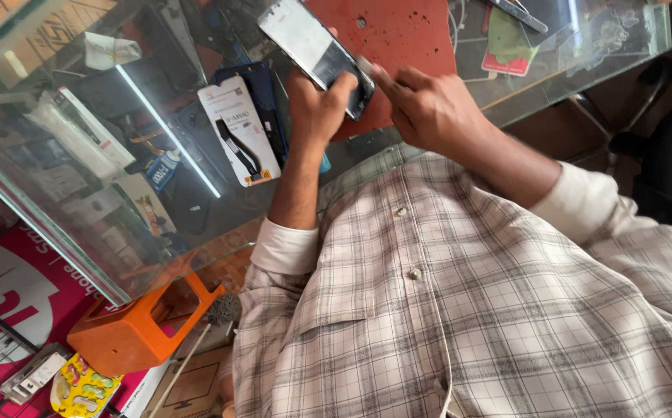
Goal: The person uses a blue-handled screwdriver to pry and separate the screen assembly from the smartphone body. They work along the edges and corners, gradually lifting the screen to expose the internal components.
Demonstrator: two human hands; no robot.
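My left hand [312, 104] grips a phone [316, 53] over the glass counter's [57, 193] near edge; my right hand [429, 108] pinches a small tool [365, 65] against it, prying; steadiness comes next.

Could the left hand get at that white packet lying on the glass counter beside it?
Probably yes, but the left hand is gripping the phone. The white packet lies close by with nothing between them.

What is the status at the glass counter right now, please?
Left hand grips the phone, tilted above red mat. Right hand presses a small tool at its lower edge. White packet beside; nothing blocking.
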